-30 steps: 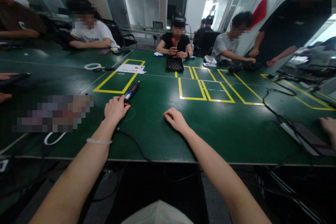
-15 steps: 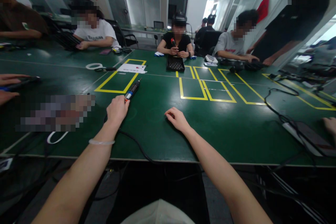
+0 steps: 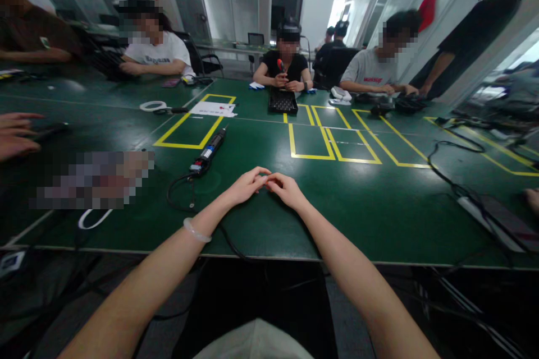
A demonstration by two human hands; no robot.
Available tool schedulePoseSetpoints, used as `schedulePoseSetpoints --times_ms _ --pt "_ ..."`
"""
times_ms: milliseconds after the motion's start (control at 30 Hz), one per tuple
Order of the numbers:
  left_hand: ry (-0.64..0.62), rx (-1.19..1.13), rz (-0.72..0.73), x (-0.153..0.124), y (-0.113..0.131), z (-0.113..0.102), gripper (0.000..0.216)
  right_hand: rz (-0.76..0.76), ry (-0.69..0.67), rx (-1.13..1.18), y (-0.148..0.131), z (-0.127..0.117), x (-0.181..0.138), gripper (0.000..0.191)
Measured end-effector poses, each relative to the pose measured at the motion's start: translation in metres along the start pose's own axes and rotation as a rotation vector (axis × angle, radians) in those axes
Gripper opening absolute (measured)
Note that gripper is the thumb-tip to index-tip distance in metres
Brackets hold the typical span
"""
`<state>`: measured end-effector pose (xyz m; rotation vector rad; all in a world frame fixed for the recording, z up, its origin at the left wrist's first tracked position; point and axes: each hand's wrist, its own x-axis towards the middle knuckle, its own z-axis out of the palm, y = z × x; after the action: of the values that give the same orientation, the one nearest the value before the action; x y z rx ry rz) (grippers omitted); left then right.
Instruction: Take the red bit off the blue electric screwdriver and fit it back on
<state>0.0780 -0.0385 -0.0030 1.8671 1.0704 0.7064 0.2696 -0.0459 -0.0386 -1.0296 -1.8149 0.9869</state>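
Note:
At the middle of the green table (image 3: 362,207), my left hand (image 3: 250,185) and my right hand (image 3: 286,189) meet at the fingertips. The left hand is open and empty, its fingers stretched toward the right one; a pale bangle (image 3: 196,230) circles its wrist. My right hand rests on the tabletop, fingers curled loosely inward, with nothing visible in them. Left of both hands lies an electric screwdriver (image 3: 208,151), black with a blue band, its tip pointing away from me. From its near end a black cable (image 3: 169,193) loops back toward me.
Yellow tape rectangles (image 3: 311,156) mark the tabletop. A white paper sheet (image 3: 213,109) and a white cable loop (image 3: 152,106) lie ahead left. Across the table, a person (image 3: 286,61) sits behind a black tray (image 3: 283,102). Cables and a grey flat device (image 3: 492,221) are at right.
My left hand has let go of the electric screwdriver and moved right to touch my right hand's fingertips. The screwdriver stays on the table. My right hand has hardly moved.

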Motion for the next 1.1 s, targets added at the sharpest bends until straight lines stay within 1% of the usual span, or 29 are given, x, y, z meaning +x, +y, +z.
schedulePoseSetpoints --times_ms 100,233,367,467,600,767,933,1100 --pt "-0.022 -0.014 0.022 0.0 0.0 0.007 0.055 0.009 -0.035 0.096 0.003 -0.001 0.002 0.018" --pt "-0.017 0.011 0.032 -0.002 -0.004 0.006 0.059 0.02 -0.073 0.185 0.005 -0.002 0.003 0.02" --pt "-0.011 0.032 0.052 -0.005 -0.005 0.007 0.057 0.022 -0.094 0.24 0.005 -0.002 0.003 0.023" --pt "-0.001 -0.008 0.069 -0.005 -0.009 0.009 0.054 0.002 -0.069 0.267 0.005 -0.002 0.003 0.022" --pt "0.031 0.005 0.091 -0.004 -0.013 0.007 0.05 -0.009 -0.034 0.223 0.004 0.0 0.003 0.02" --pt "0.07 0.159 0.154 -0.006 -0.009 0.004 0.048 -0.003 0.002 0.179 0.002 0.001 0.002 0.025" --pt "0.113 0.316 0.226 -0.009 -0.007 0.006 0.046 -0.017 0.056 0.132 0.005 -0.001 0.003 0.021" --pt "0.135 0.372 0.263 -0.01 -0.012 0.004 0.044 -0.032 0.092 0.08 0.007 -0.003 0.005 0.023"
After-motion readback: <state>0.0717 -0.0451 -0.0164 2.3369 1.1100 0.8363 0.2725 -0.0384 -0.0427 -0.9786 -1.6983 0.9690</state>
